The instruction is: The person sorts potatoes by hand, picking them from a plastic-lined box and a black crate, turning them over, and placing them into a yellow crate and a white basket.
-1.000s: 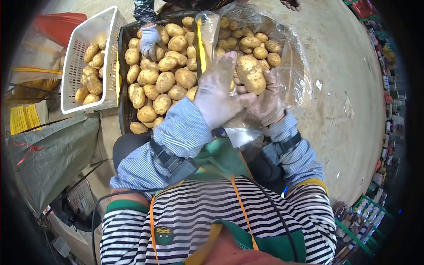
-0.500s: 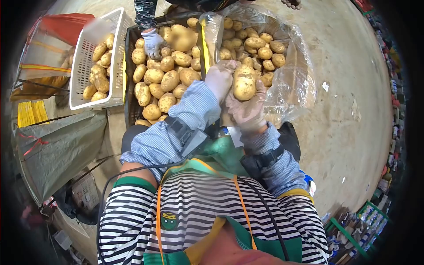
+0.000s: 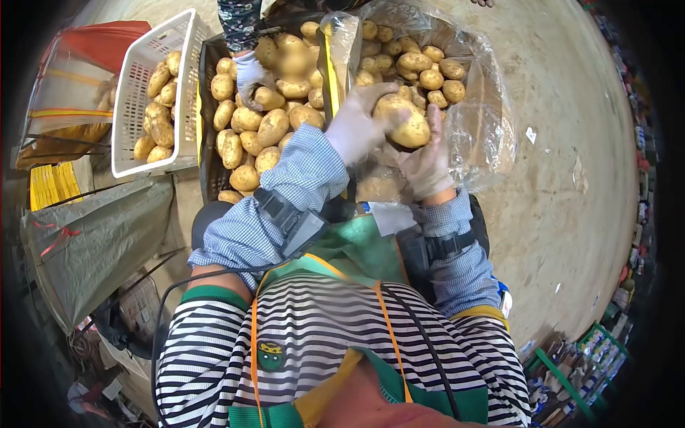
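White crate [image 3: 187,107] with potatoes [image 3: 160,127] far left, then black-lined box [image 3: 207,151], co-worker's gloved hand [image 3: 250,77] on potatoes inside. Left hand [image 3: 357,125] spread at held potato [image 3: 407,127], blurred, can't tell if its grip pinches; right hand [image 3: 426,160] cradles it, fingers alongside, near plastic-lined box [image 3: 492,110].

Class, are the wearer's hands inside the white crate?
No, the left hand and right hand are at a potato, away from the white crate.

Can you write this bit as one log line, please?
left hand: holding potato | right hand: holding same potato | co-worker's gloved hand: at another potato
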The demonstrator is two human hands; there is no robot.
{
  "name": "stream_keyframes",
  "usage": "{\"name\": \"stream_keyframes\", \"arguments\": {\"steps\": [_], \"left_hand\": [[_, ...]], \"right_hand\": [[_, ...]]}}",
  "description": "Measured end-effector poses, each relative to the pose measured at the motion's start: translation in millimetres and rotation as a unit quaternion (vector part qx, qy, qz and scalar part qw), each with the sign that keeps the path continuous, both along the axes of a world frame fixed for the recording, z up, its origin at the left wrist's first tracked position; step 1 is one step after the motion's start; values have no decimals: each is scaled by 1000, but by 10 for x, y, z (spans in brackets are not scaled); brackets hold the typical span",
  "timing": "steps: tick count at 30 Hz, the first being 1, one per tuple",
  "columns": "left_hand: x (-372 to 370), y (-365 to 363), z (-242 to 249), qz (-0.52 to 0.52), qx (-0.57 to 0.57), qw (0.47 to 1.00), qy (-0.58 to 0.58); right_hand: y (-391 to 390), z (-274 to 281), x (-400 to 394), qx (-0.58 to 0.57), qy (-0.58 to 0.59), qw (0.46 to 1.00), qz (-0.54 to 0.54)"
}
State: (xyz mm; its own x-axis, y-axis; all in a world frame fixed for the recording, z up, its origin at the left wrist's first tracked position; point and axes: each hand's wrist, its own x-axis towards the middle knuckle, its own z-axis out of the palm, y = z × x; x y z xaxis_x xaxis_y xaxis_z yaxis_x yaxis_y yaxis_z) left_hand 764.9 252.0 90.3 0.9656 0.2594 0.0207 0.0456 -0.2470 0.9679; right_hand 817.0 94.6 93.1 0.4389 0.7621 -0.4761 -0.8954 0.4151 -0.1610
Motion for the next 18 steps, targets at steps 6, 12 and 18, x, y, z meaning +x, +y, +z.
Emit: {"name": "stream_keyframes", "arguments": {"steps": [6,12,18], "left_hand": [[-23,47,52,92,-79,993,16],[-128,-245,150,-44,445,875,-185],[56,277,-101,32,-104,985,134]], "right_hand": [[-4,-102,-43,15,-110,992,-58],[49,-401,-229,-121,-411,899,-86],[64,56,-233,44,-2,999,-6]]}}
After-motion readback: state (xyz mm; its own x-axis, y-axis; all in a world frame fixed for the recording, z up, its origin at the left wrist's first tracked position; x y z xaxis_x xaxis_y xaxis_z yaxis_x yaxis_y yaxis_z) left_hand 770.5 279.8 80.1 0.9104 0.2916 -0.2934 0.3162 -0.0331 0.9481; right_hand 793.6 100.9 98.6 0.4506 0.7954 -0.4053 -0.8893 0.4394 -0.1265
